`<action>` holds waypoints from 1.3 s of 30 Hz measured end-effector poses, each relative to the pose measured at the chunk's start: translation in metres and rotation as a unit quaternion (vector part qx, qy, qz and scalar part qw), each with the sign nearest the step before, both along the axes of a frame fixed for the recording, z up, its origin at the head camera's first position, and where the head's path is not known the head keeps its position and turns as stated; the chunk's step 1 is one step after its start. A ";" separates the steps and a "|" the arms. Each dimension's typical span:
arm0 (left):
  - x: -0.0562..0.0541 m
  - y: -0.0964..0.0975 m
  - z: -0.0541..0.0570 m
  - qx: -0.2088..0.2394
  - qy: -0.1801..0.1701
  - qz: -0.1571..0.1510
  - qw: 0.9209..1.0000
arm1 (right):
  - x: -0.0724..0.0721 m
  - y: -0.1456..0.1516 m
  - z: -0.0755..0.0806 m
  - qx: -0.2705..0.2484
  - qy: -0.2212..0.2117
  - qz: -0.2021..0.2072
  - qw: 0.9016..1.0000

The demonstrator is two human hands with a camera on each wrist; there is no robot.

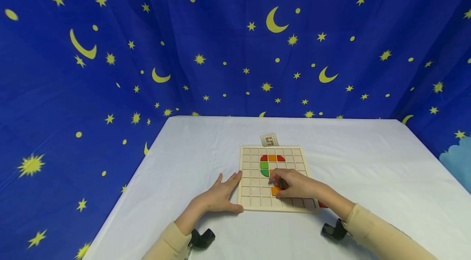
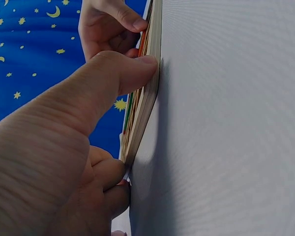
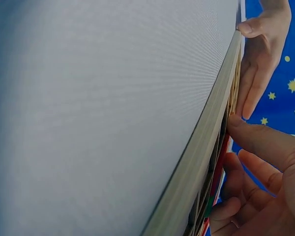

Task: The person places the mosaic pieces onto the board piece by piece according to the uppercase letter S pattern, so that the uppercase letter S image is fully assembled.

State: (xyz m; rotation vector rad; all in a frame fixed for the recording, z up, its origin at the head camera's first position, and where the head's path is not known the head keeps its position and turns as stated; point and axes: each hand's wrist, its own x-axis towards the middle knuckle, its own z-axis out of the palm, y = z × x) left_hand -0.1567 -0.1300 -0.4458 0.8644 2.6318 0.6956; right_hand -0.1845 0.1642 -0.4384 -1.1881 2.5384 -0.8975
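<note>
A wooden grid board (image 1: 254,200) lies on the table, holding a curved pattern of tiles, among them a red rounded tile (image 1: 263,158), an orange square tile (image 1: 272,158) and a light green tile (image 1: 264,165). My left hand (image 1: 217,198) is spread at the board's left side, fingertips at that edge and thumb by the near corner. Over the lower middle of the board, my right hand (image 1: 296,183) has bent fingers, its thumb tip at a lower orange tile (image 1: 275,191). Thumb and index finger stand apart. Dark green shows beneath this hand, which hides other tiles.
A small card (image 1: 270,140) with an S-shaped pattern on a grid lies just beyond the board. Something red (image 1: 322,205) shows at the board's right edge, partly behind my right forearm. White cloth (image 1: 206,141) covers the table, with a blue star-patterned curtain (image 1: 235,47) behind.
</note>
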 end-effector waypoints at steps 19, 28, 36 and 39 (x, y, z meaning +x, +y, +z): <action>-0.001 0.001 0.002 -0.002 0.007 -0.002 1.000 | -0.006 0.026 0.050 -0.079 -0.001 -0.059 0.995; -0.001 0.002 -0.002 -0.004 0.010 -0.003 1.000 | 0.009 0.062 0.054 -0.086 0.028 -0.105 0.990; -0.001 0.002 -0.003 -0.005 0.008 0.002 1.000 | 0.027 0.107 0.057 -0.075 0.047 -0.185 0.979; -0.002 0.002 -0.004 0.000 0.008 -0.001 1.000 | 0.034 0.119 0.059 -0.067 0.042 -0.210 0.974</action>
